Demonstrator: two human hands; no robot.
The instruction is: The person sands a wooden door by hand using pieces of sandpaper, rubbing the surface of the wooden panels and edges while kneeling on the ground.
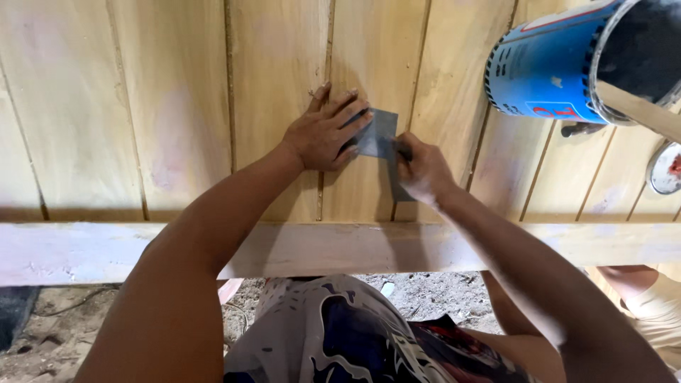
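Up near the middle of the frame, both hands meet on a small grey sheet (377, 132), probably sandpaper, lying flat on the wood panel (177, 106). The left hand (325, 133) is spread flat, fingers apart, with the fingertips pressing down the sheet's left edge. The right hand (422, 170) sits just lower right of it, fingers curled together and pinched on the sheet's right side; whether something thin is also in that grip is hard to tell. So the sheet lies between the two hands, its long axis running roughly upper left to lower right, and both hands touch it.

The panel is pale yellowish boards with vertical grooves, smooth, a bit chalky in spots. A paler rough rail (85, 252) crosses below. In the upper right corner sits a blue tin (543, 71) with a wooden stick (638, 110) across its dark mouth.
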